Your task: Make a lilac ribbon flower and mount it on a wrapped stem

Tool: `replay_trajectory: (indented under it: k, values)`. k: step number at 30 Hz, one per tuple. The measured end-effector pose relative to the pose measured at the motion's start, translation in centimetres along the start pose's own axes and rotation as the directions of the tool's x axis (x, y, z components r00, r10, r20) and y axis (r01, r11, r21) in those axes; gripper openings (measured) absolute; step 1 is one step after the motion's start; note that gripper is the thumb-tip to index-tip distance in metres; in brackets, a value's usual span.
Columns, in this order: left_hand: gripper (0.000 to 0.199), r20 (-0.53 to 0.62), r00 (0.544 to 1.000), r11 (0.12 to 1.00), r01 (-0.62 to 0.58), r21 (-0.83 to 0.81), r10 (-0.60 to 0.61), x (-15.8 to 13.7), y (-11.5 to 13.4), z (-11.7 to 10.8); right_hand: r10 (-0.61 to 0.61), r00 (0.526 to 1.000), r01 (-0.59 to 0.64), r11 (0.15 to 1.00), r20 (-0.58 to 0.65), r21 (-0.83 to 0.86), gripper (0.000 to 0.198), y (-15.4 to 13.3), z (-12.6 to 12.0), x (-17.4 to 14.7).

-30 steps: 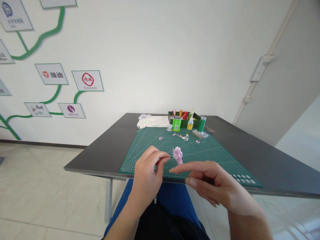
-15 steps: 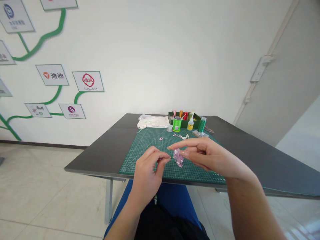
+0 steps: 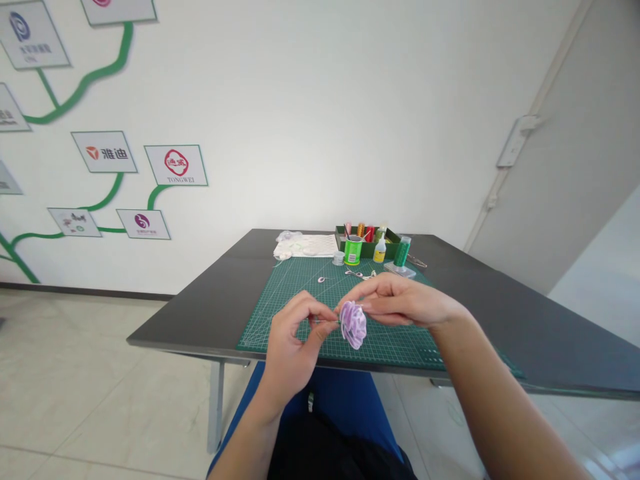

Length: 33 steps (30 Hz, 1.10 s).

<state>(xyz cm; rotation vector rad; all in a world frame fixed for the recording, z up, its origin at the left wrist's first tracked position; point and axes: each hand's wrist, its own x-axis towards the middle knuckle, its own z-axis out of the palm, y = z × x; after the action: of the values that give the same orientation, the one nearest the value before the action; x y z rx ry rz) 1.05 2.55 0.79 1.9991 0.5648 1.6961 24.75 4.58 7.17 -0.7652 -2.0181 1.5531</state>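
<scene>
A light purple artificial flower [image 3: 354, 325] with layered petals is held above the green cutting mat [image 3: 285, 293], its face turned to the right. Its thin stem is pinched between the thumb and fingers of my left hand [image 3: 297, 333]. My right hand [image 3: 400, 300] reaches in from the right, with thumb and forefinger closed on the upper edge of the petals. Small loose purple-and-white pieces on thin wires, such as one petal [image 3: 321, 279], lie on the mat beyond my hands.
Along the table's [image 3: 210, 293] back stand a bright green can [image 3: 353, 251] with tools, a glue bottle [image 3: 380, 249], a green thread spool [image 3: 403, 252] and a dark green box [image 3: 395, 239] of colored spools. White sheets [image 3: 315, 245] lie at back left, beside a small pale spool [image 3: 339, 258].
The flower has turned so more of its petals face me. My right hand has shifted slightly left and its fingers have closed in on the petals; my left hand keeps the stem.
</scene>
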Motion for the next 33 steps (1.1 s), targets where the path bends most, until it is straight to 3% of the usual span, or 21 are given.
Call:
replay_trajectory:
  k: [5, 12, 16, 21, 26, 30, 33]
  values:
    - [0.013, -0.063, 0.988, 0.983, 0.135, -0.124, -0.143, -0.1, -1.1, 0.4, -0.043, 0.995, 0.062, 0.975, -0.088, 0.214, 0.044, 3.2, 1.8, -0.1]
    - [0.008, -0.058, 0.974, 0.967, 0.208, -0.145, -0.218, -0.1, -1.7, 0.6, -0.062, 0.986, 0.094, 0.972, -0.154, 0.216, 0.043, 3.8, 3.8, -0.7]
    - [0.024, -0.023, 0.950, 0.889, 0.283, -0.359, -0.312, 0.0, -2.0, 0.7, -0.072, 0.965, 0.147, 0.944, -0.250, 0.296, 0.038, 4.5, 5.0, -1.0]
    - [0.040, 0.023, 0.909, 0.755, 0.359, -0.549, -0.416, 0.0, -2.2, 1.4, -0.129, 0.883, 0.363, 0.798, -0.452, 0.482, 0.035, 7.9, 7.5, -0.5]
    - [0.039, 0.014, 0.898, 0.709, 0.356, -0.609, -0.439, 0.0, -2.5, 1.8, -0.077, 0.814, 0.463, 0.684, -0.576, 0.564, 0.027, 10.7, 9.0, 0.2]
    - [0.038, -0.007, 0.911, 0.735, 0.328, -0.594, -0.413, 0.0, -2.2, 1.5, -0.004, 0.744, 0.446, 0.747, -0.668, 0.493, 0.029, 11.6, 8.0, -0.5]
    - [0.043, -0.010, 0.918, 0.738, 0.313, -0.597, -0.397, -0.1, -1.9, 1.3, 0.065, 0.621, 0.311, 0.894, -0.781, 0.321, 0.045, 12.3, 6.2, -1.8]
